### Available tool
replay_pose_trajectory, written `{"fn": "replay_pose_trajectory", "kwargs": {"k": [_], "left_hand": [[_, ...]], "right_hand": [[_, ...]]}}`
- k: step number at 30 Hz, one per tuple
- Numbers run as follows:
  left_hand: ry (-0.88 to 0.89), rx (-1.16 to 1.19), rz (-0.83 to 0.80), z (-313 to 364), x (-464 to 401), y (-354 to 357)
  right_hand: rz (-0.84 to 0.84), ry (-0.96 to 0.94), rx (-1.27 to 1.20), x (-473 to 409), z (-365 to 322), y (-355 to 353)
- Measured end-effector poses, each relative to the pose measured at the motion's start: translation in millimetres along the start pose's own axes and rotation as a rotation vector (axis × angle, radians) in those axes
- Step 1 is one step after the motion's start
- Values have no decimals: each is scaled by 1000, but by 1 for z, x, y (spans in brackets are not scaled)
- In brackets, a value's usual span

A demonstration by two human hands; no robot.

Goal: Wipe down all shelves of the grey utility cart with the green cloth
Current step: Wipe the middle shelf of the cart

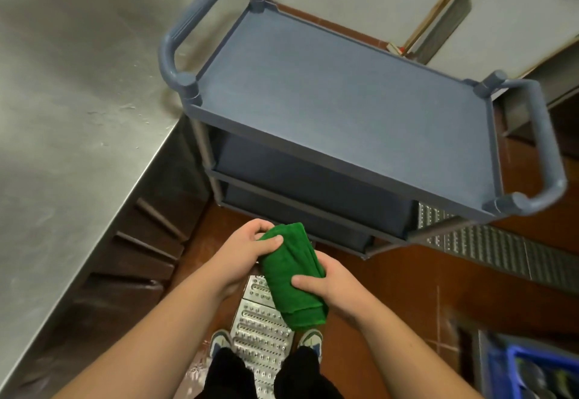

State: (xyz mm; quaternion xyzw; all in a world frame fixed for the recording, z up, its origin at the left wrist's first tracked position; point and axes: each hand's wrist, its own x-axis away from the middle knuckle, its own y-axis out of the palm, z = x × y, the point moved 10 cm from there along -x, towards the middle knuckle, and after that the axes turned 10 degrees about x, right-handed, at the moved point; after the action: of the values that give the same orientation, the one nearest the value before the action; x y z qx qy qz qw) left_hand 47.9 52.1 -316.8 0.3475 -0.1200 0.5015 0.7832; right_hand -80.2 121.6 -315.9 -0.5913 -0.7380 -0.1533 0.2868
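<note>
The grey utility cart (344,91) stands in front of me, its bare top shelf in full view. Two lower shelves (300,179) show in shadow beneath it, mostly hidden by the top. Looped handles stick out at both ends. A folded green cloth (291,276) is held low, in front of the cart and above the floor. My left hand (250,251) grips its upper end and my right hand (322,289) grips its lower side. The cloth touches no shelf.
A stainless steel counter (72,116) runs along the left, close to the cart's left handle. Perforated metal floor grates (257,329) lie under my feet and to the right of the cart. A blue crate (529,370) sits at bottom right. A white wall stands behind the cart.
</note>
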Motion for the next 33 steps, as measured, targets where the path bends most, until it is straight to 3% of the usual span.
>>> {"fn": "replay_pose_trajectory", "kwargs": {"k": [5, 11, 17, 24, 33], "left_hand": [[-43, 40, -48, -23, -52, 31], [34, -28, -66, -75, -159, 29], [226, -221, -91, -93, -271, -29], [656, -432, -65, -76, -341, -78], [849, -241, -76, -79, -363, -124]], "right_hand": [[102, -41, -85, -21, 34, -53], [168, -103, -202, -97, 101, -105], [319, -226, -278, -210, 154, -120], [480, -458, -280, -312, 167, -132], [741, -726, -482, -318, 166, -188]]}}
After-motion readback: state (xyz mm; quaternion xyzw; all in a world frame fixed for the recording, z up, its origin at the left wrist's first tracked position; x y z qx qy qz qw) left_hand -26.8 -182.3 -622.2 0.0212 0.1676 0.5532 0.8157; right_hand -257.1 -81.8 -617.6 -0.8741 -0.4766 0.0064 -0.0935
